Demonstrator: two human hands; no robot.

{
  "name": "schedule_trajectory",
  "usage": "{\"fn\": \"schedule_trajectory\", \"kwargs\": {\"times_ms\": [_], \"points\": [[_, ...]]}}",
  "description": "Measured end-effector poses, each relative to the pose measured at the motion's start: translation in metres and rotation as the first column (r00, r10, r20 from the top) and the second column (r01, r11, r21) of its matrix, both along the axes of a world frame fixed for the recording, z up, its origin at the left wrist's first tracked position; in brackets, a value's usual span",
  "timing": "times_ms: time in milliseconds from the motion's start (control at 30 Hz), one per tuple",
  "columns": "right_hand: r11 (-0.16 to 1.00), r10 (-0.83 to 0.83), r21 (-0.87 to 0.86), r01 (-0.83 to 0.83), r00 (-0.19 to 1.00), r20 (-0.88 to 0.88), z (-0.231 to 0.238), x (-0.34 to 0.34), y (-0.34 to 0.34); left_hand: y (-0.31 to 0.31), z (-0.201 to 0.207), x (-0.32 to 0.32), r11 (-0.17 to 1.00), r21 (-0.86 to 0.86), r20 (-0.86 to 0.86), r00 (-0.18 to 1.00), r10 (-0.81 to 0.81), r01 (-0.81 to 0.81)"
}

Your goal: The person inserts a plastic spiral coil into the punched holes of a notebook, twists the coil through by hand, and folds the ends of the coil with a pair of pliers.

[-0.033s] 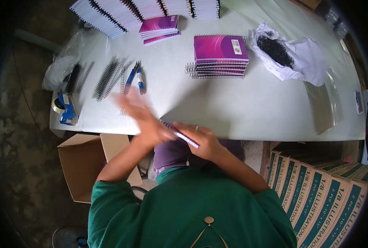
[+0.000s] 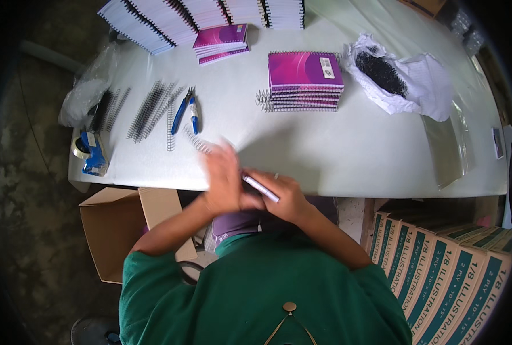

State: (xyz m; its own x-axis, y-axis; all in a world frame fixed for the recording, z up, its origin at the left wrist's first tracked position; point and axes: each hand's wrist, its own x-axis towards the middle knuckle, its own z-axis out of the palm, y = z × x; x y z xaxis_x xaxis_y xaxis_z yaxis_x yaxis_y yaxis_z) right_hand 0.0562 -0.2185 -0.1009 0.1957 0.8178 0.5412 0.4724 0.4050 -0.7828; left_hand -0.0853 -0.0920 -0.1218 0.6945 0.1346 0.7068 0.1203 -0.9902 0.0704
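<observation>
My right hand (image 2: 285, 196) is closed around a thin notebook (image 2: 260, 188), held tilted and edge-on over the table's front edge. My left hand (image 2: 226, 179), smeared by motion, lies against the notebook's left end with its fingers stretched out and its thumb beneath. Past those fingers a loose wire spiral coil (image 2: 196, 140) sticks out to the upper left; whether it is threaded in the notebook is hidden by the hand. Beyond lie blue-handled cutting pliers (image 2: 194, 115), with another single coil (image 2: 170, 129) beside them.
Several coils (image 2: 149, 112) lie at left, near a blue tape dispenser (image 2: 95, 154). Purple notebooks stand stacked (image 2: 305, 70) at centre right, with a smaller stack (image 2: 221, 39) farther back. White wrapping (image 2: 431, 86) holds dark coils. An open carton (image 2: 111, 230) and several boxes (image 2: 440, 253) flank me below.
My left hand has swung to the right, up against the notebook. The coil beyond its fingers shows more clearly. My right hand keeps its hold on the notebook.
</observation>
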Motion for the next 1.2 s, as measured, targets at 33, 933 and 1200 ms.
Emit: {"fn": "schedule_trajectory", "kwargs": {"times_ms": [33, 933, 1200], "points": [[0.999, -0.008, -0.043, 0.006, 0.999, -0.039, 0.003, 0.003, -0.002, -0.019, -0.027, -0.016, 0.987, -0.057, -0.199, 0.967, -0.159, 0.151], [0.985, -0.017, -0.165, -0.058, 0.909, -0.416, -0.008, 0.027, 0.017, -0.024, 0.097, 0.061, 0.989, -0.122, -0.27, 0.956, -0.116, 0.086], [0.972, -0.042, -0.231, -0.042, 0.936, -0.351, -0.006, 0.028, 0.015, -0.014, 0.119, 0.069, 0.978, -0.079, -0.429, 0.879, -0.208, 0.194]]}}
